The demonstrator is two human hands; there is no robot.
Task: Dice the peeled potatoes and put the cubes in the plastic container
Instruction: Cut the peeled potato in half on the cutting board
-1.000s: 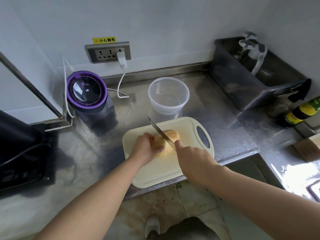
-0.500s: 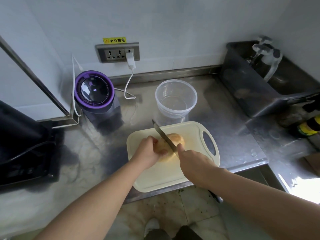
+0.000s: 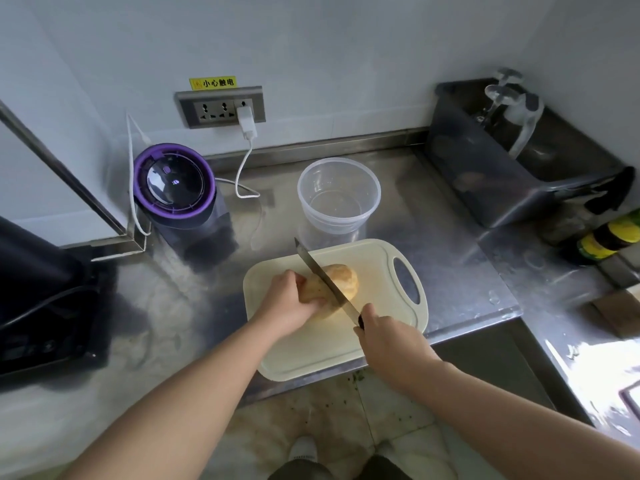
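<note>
On the cutting board (image 3: 381, 258), the left hand (image 3: 289, 306) curls its grip round the left end of the peeled potato (image 3: 341, 284). The right hand (image 3: 388, 337) holds the knife (image 3: 322, 275) handle in a closed grip, with the blade lying across the potato's middle, just beside the left fingers. Just beyond the board's far edge, the plastic container (image 3: 375, 192) stands upright on the tabletop (image 3: 450, 244).
</note>
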